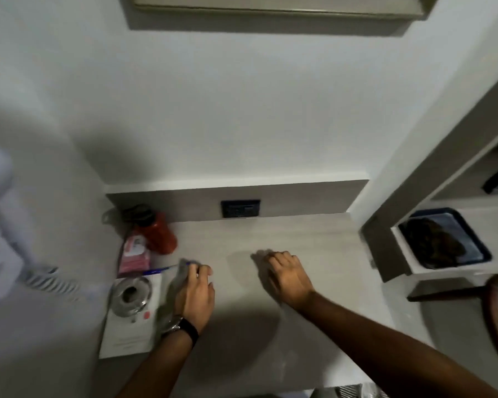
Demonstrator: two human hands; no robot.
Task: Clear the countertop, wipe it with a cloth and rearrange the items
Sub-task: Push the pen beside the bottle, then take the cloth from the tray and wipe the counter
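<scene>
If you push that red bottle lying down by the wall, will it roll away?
Probably a little. The red bottle lies on its side and looks round, so a sideways push could roll it. The wall behind it and the pink packet against it would likely stop it soon. It looks like hard plastic, so it should stay stiff when grabbed.

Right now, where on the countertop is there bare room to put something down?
The countertop is bare between the right hand and the wall socket, and rightward to the cabinet. The near edge between the two forearms is also free. The left end is crowded: red bottle, pink packet, glass ashtray on a white paper, beside the left hand with the cloth.
</scene>
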